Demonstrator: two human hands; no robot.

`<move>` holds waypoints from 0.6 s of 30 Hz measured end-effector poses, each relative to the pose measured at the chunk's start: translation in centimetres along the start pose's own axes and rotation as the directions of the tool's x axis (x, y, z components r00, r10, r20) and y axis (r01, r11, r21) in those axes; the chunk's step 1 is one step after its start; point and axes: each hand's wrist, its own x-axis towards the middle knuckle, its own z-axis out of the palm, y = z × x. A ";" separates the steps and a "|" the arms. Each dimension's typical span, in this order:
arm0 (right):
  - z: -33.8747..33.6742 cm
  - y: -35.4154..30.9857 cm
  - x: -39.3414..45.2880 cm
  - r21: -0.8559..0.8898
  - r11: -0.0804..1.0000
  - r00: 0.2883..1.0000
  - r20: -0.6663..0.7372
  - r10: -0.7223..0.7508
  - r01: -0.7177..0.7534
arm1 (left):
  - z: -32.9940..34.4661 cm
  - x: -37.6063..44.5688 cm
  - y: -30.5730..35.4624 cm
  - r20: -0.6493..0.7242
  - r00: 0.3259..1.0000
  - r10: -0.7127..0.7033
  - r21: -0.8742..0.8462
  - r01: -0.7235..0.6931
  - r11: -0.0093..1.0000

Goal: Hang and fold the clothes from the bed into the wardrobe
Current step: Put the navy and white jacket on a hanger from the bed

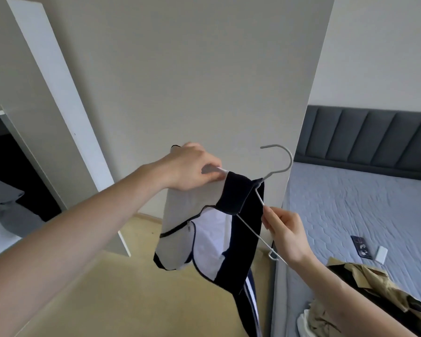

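Wardrobe door (204, 69) behind | left hand (195, 166) grips jacket (231, 229) shoulder, seemingly over hanger (260, 198) | right hand (284, 237) pinches hanger arm

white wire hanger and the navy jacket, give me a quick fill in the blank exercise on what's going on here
1. The left hand grips one end of the white wire hanger, and the right hand pinches its other ____.
2. The navy and white zip-up jacket hangs from the ____.
3. A khaki garment lies on the ____, whose sheet is grey-blue.
4. The hanger's hook points ____, hooked on nothing.

Missing words: arm; hanger; bed; upward
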 end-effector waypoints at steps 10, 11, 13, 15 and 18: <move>-5.7 1.7 1.6 0.391 0.902 0.960 -0.125 0.249 -0.184 | -1.2 2.3 -3.4 -0.273 0.962 0.006 -0.065 -0.024 0.998; -6.2 2.9 1.1 0.536 0.809 0.929 -0.116 0.352 -0.239 | -1.5 2.3 -3.9 -0.297 0.955 -0.006 -0.097 -0.024 0.995; -5.7 5.0 -0.2 0.549 0.751 0.887 -0.035 0.459 -0.367 | -2.1 2.4 -4.3 -0.330 0.943 -0.033 -0.140 -0.014 0.990; -3.5 6.1 -1.2 0.348 0.815 0.882 0.089 0.464 -0.464 | -2.7 2.4 -4.3 -0.350 0.935 -0.056 -0.176 -0.006 0.984; 0.0 6.1 -1.1 0.160 0.852 0.854 0.257 0.452 -0.499 | -3.3 2.5 -3.8 -0.364 0.926 -0.095 -0.245 0.004 0.970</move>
